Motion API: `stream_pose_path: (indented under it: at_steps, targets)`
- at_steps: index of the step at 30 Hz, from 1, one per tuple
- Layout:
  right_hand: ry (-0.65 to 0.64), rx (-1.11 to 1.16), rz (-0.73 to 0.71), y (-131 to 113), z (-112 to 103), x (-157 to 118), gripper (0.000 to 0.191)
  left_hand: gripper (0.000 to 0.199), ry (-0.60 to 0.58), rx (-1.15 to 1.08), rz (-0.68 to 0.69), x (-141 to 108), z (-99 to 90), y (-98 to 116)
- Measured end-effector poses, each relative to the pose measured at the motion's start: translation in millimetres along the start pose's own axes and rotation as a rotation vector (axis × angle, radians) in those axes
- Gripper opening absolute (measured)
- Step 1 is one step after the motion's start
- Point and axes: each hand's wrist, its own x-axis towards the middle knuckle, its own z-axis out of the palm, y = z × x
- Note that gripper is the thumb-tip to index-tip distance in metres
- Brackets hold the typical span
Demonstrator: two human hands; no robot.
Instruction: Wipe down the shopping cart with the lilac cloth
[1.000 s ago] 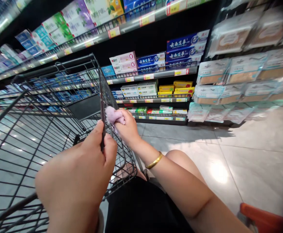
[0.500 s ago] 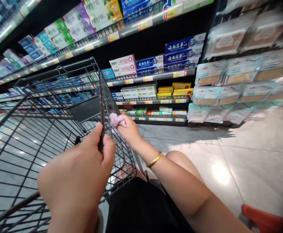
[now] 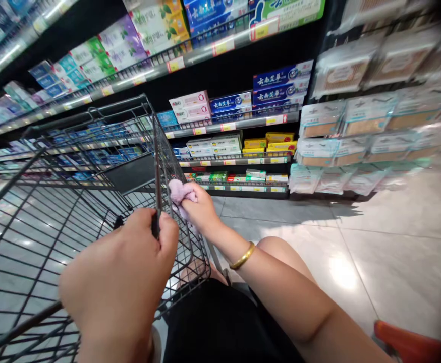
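A black wire shopping cart [image 3: 35,242] fills the left side of the head view. My left hand [image 3: 125,267] is closed around the cart's top rim, thumb on the near side of the bar. Farther along, my right hand [image 3: 201,206] grips a bunched pale purple cloth [image 3: 180,194] and presses it against the wire side of the cart. A gold bangle [image 3: 243,255] circles my right wrist. The fingertips of my right hand are partly hidden by the cloth and the wires.
Shelves hold blue boxes [image 3: 277,88], yellow boxes [image 3: 281,143] and pink-white boxes [image 3: 190,106]. Clear packs [image 3: 372,113] hang at the right. Grey floor tiles [image 3: 402,257] lie below, with an orange object [image 3: 409,340] at the lower right. My knee [image 3: 284,252] is beside the cart.
My right hand and the cloth have shifted slightly down and left in view. My left hand keeps its hold on the rim. The view has tilted a little.
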Motion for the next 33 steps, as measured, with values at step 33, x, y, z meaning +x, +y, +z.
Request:
stream_pose_path:
  at_steps: [33]
  targets:
    - [0.16, 0.108, -0.058, 14.7, 11.9, 14.0, 0.029, 0.046, 0.052, 0.017, 0.02, -1.7, 1.6, -0.7]
